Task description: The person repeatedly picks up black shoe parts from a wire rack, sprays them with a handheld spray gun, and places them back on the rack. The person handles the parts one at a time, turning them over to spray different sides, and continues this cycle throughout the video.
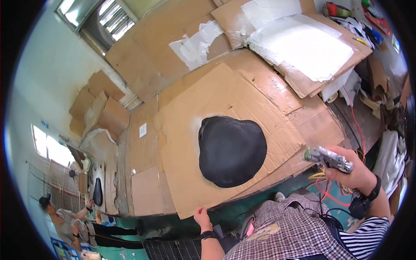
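The cardboard-covered worktop (145, 190) spreads before me, a loose cardboard sheet (182, 151) reaching its near edge. The rounded black piece (232, 151) lies on that sheet, toward the sheet's near edge. It looks evenly dark on top; I can't tell whether any coat is on it, so I'd judge its finish unsettled. My right hand (356, 171) grips a silver spray gun (331, 159) beyond the sheet's right corner, no mist showing. My left hand (201, 218) curls at its near-left corner; whether it pinches cardboard, I can't tell.
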`<state>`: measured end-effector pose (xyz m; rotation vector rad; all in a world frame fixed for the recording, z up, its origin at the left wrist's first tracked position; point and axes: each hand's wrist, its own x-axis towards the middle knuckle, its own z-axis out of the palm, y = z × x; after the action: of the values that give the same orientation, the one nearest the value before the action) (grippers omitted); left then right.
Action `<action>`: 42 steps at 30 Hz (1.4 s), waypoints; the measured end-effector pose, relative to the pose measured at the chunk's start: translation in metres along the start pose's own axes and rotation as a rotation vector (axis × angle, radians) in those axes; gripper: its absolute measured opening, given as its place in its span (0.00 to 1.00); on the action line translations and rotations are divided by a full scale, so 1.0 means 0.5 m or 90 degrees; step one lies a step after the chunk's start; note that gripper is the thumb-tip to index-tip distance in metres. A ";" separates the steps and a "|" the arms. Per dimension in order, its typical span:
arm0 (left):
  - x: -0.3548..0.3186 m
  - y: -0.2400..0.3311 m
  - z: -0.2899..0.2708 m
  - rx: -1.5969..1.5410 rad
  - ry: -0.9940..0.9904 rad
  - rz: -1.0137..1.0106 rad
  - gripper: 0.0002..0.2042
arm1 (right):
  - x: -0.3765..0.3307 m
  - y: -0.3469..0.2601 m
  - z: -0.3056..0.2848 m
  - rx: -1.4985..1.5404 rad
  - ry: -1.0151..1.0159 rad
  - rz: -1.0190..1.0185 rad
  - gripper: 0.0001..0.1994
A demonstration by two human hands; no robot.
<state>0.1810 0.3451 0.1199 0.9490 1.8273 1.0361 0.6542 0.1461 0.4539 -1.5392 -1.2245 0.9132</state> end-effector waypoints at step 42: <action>0.092 0.238 0.336 0.016 -0.003 -0.045 0.05 | 0.084 0.096 -0.085 0.055 -0.083 -0.007 0.21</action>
<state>0.3392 0.4795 0.1582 0.8948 1.8606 0.9685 0.7169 0.1750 0.4201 -1.4222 -1.2663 1.0592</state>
